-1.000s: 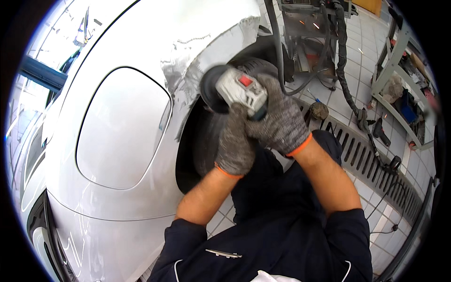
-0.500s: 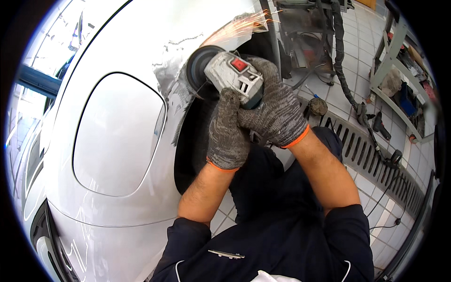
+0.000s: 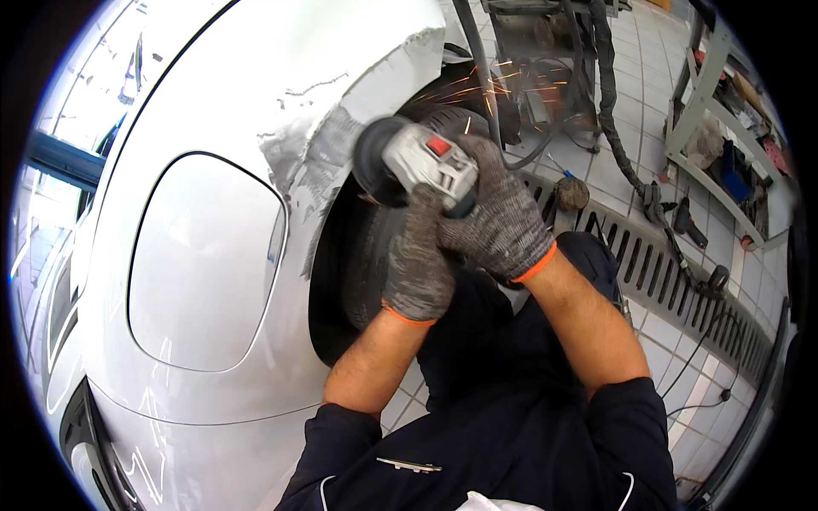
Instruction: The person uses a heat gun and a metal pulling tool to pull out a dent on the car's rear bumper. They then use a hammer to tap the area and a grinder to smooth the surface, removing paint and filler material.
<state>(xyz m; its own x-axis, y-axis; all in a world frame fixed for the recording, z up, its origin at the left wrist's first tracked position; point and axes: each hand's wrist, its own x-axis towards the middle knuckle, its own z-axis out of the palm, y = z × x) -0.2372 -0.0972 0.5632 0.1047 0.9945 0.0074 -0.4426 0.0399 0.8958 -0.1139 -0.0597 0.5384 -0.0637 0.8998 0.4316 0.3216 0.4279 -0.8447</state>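
Both my hands, in grey knitted gloves with orange cuffs, grip an angle grinder (image 3: 432, 166) with a pale, worn body and a red switch. My left hand (image 3: 420, 260) closes on its near side, thumb up against the body. Around its right end wraps my right hand (image 3: 501, 209). The dark round disc (image 3: 377, 160) is blurred and lies close to the wheel arch edge; I cannot tell if it touches. Orange sparks (image 3: 464, 89) scatter to the right. Bare, scuffed metal (image 3: 319, 153) shows on the white car body panel (image 3: 281, 43) beside the disc.
A tyre (image 3: 366, 255) sits inside the dark wheel arch. Left is a closed fuel flap (image 3: 209, 264). To the right lie a floor grate (image 3: 665, 268), a thick dark hose (image 3: 615, 128), cables and a handheld tool (image 3: 688, 223). A metal shelf rack (image 3: 711, 136) stands at far right.
The grinder and both hands have shifted slightly right and nearer to me. The sparks were a dense stream along the panel; now they are scattered further right. More of the arch edge shows.
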